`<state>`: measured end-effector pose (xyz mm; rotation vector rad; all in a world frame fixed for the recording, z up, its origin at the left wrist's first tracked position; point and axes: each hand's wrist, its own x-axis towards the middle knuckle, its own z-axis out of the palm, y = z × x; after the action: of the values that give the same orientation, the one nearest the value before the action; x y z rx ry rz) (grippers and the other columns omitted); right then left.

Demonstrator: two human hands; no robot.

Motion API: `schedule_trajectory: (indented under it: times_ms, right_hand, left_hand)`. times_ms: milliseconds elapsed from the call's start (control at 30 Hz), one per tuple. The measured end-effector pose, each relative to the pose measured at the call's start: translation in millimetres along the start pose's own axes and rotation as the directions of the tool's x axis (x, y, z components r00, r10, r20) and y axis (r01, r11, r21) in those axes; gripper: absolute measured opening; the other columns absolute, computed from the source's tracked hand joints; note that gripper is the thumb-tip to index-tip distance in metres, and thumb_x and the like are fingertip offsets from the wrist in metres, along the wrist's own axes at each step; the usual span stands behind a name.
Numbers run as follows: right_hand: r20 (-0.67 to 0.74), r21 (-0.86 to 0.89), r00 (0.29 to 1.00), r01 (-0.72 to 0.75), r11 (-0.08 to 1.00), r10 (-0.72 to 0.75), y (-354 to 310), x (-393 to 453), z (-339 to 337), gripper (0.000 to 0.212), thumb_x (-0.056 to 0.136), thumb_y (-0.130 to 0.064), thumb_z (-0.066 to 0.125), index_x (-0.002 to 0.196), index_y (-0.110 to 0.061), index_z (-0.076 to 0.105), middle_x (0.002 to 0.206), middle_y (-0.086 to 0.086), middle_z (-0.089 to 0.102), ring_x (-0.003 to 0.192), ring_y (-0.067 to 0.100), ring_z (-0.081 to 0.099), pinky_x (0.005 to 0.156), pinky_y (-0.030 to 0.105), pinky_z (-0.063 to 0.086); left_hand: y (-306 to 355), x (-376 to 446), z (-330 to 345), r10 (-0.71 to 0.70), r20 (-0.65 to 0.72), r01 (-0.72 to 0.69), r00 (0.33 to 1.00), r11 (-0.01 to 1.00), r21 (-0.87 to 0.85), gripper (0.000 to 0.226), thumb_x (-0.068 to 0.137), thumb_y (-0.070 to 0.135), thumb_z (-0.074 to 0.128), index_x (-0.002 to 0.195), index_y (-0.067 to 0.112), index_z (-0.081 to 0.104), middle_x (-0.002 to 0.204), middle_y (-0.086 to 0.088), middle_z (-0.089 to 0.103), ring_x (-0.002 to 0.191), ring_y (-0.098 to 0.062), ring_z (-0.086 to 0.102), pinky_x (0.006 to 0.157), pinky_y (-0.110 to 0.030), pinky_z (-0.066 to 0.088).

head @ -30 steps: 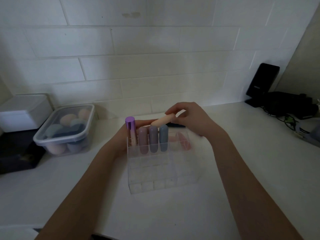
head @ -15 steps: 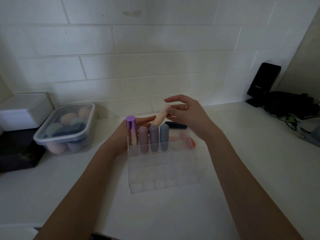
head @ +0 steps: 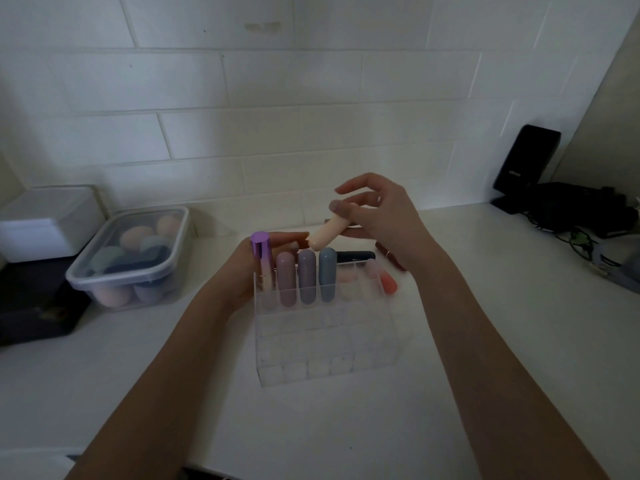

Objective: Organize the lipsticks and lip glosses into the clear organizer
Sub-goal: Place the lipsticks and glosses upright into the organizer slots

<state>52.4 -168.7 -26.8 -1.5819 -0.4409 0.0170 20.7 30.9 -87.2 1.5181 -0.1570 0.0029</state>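
Observation:
The clear organizer (head: 332, 344) stands mid-counter. Its back row holds a purple-capped tube (head: 260, 259), a pink capsule tube (head: 286, 280), a mauve one (head: 307, 277) and a blue-grey one (head: 327, 273). My right hand (head: 381, 220) pinches a cream tube (head: 327, 233) by its upper end, tilted, lower end just above the back row. My left hand (head: 239, 271) rests against the organizer's back left corner, fingers stretched behind the tubes towards the cream tube's tip. A black tube (head: 356, 256), a coral tube (head: 388, 285) and a dark red tube (head: 393, 259) lie behind and to the right of the organizer.
A lidded plastic tub of makeup sponges (head: 83, 271) sits at the left, with a white box (head: 45, 223) and a dark box (head: 34, 310) beyond it. A black device (head: 526, 161) and tangled cables (head: 585, 223) fill the back right corner.
My right hand has lifted the cream tube and tipped it from nearly flat to a steeper slant, its fingers spreading. My left hand and the organizer have stayed put.

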Motion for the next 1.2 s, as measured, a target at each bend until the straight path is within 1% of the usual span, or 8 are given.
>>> schedule_trajectory:
  times_ms: [233, 500, 633, 700, 767, 933, 1100, 1200]
  right_hand:
    - [-0.054, -0.148, 0.994, 0.09, 0.985, -0.099, -9.9, 0.6, -5.9, 0.024, 0.075, -0.014, 0.079, 0.092, -0.005, 0.065, 0.08, 0.012, 0.07, 0.073, 0.019, 0.072, 0.055, 0.027, 0.059]
    - [0.02, -0.037, 0.992, 0.123, 0.992, -0.123, -16.0, -3.8, -7.2, 0.018, 0.081, -0.006, 0.071, 0.097, -0.006, 0.064, 0.091, 0.022, 0.067, 0.083, 0.031, 0.073, 0.07, 0.037, 0.062]
    - [0.063, 0.075, 0.982, 0.174, 0.982, -0.179, -27.0, -8.7, -3.3, 0.021, 0.082, -0.002, 0.069, 0.103, -0.003, 0.062, 0.09, 0.02, 0.068, 0.082, 0.027, 0.074, 0.074, 0.037, 0.061]
    - [0.083, 0.121, 0.975, 0.195, 0.973, -0.206, -33.4, -11.0, 0.8, 0.021, 0.083, -0.002, 0.069, 0.103, -0.003, 0.062, 0.09, 0.019, 0.069, 0.085, 0.027, 0.074, 0.074, 0.037, 0.061]
    - [0.087, 0.156, 0.969, 0.217, 0.964, -0.232, -38.8, -12.8, 3.9, 0.02, 0.083, -0.004, 0.069, 0.102, -0.005, 0.063, 0.092, 0.019, 0.071, 0.09, 0.026, 0.073, 0.077, 0.038, 0.06]
    - [0.115, 0.371, 0.957, 0.206, 0.905, -0.265, -40.0, -22.0, 0.4, 0.03, 0.099, -0.026, 0.045, 0.108, -0.005, 0.063, 0.107, 0.017, 0.07, 0.107, 0.028, 0.066, 0.088, 0.034, 0.055]
    - [0.223, 0.407, 0.947, 0.126, 0.905, -0.232, -33.9, -33.0, -5.3, 0.045, 0.104, -0.031, 0.026, 0.123, -0.007, 0.058, 0.121, 0.016, 0.066, 0.117, 0.025, 0.061, 0.094, 0.032, 0.053]
    - [0.249, 0.307, 0.949, 0.113, 0.945, -0.194, -31.9, -37.8, -10.2, 0.043, 0.104, -0.03, 0.027, 0.126, -0.007, 0.057, 0.121, 0.014, 0.066, 0.113, 0.024, 0.064, 0.089, 0.032, 0.055]
  left_hand:
    - [0.0, -2.3, -3.3, 0.065, 0.031, -0.065, 0.997, 0.998, 0.001, 0.023, 0.078, 0.028, 0.055, 0.088, 0.025, 0.076, 0.091, 0.005, 0.077, 0.087, -0.01, 0.07, 0.072, -0.018, 0.056]
    - [22.1, -24.4, -6.1, 0.196, -0.22, -0.23, 0.956, 0.963, -0.144, 0.032, 0.095, 0.029, 0.044, 0.089, 0.024, 0.076, 0.089, 0.003, 0.076, 0.085, -0.015, 0.072, 0.066, -0.023, 0.057]
    - [52.5, -42.9, 5.2, 0.382, -0.197, -0.29, 0.903, 0.88, 0.375, 0.026, 0.087, 0.048, 0.049, 0.09, 0.037, 0.072, 0.088, 0.012, 0.075, 0.082, -0.008, 0.071, 0.067, -0.018, 0.057]
    - [66.2, -46.3, 22.8, 0.445, -0.082, -0.234, 0.892, 0.609, 0.758, 0.031, 0.08, 0.059, 0.049, 0.096, 0.041, 0.068, 0.083, 0.021, 0.073, 0.075, -0.001, 0.068, 0.067, -0.018, 0.054]
    - [78.3, -47.9, 43.2, 0.452, -0.041, -0.152, 0.891, 0.381, 0.912, 0.035, 0.08, 0.059, 0.051, 0.101, 0.035, 0.067, 0.086, 0.018, 0.071, 0.072, -0.001, 0.064, 0.069, -0.024, 0.051]
    - [85.7, -54.9, 62.1, 0.42, -0.177, -0.138, 0.89, 0.618, 0.774, 0.022, 0.084, 0.044, 0.058, 0.1, 0.03, 0.065, 0.075, 0.016, 0.071, 0.055, 0.008, 0.061, 0.056, -0.025, 0.051]
    - [77.8, -61.7, 73.5, 0.439, -0.172, -0.129, 0.882, 0.576, 0.807, 0.028, 0.086, 0.046, 0.057, 0.101, 0.026, 0.068, 0.097, 0.01, 0.073, 0.057, -0.01, 0.067, 0.063, -0.024, 0.055]
    - [70.6, -59.4, 78.3, 0.427, -0.139, -0.131, 0.894, 0.545, 0.828, 0.029, 0.087, 0.047, 0.054, 0.102, 0.025, 0.067, 0.097, 0.007, 0.073, 0.056, -0.01, 0.062, 0.085, -0.046, 0.052]
